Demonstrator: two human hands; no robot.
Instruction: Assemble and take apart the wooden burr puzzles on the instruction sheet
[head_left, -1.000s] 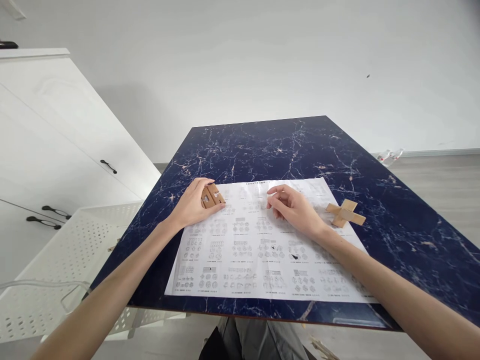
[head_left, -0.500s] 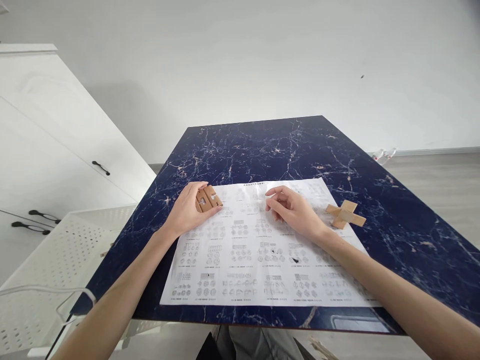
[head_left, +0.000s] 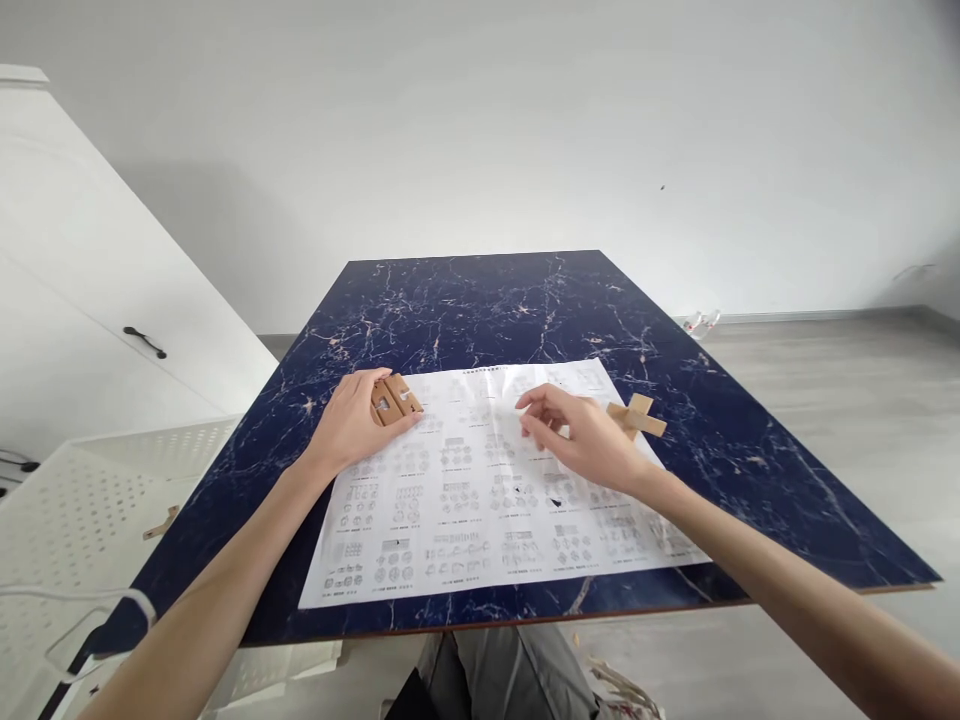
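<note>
Two bare hands are spread over a printed sheet (head_left: 465, 500), with a wooden piece near each. The left hand (head_left: 349, 420) curls around a slotted wooden block (head_left: 396, 400), thumb on the near side and fingers on the far side; the block lies at the sheet's far left part, its visible seam slanting away to the left. The right hand (head_left: 577, 430) is loosely curled, a gap between thumb and forefinger, nothing visible in it. A wooden cross (head_left: 641, 418) is much nearer this hand than the left one: it lies just to the right, partly hidden behind the hand, while the fingers point left, away from it. Its longer visible bar runs roughly sideways. The dark blue, veined tabletop (head_left: 465, 310) stretches beyond the sheet toward a pale wall (head_left: 450, 130); a white cabinet (head_left: 82, 280) stands at left.
</note>
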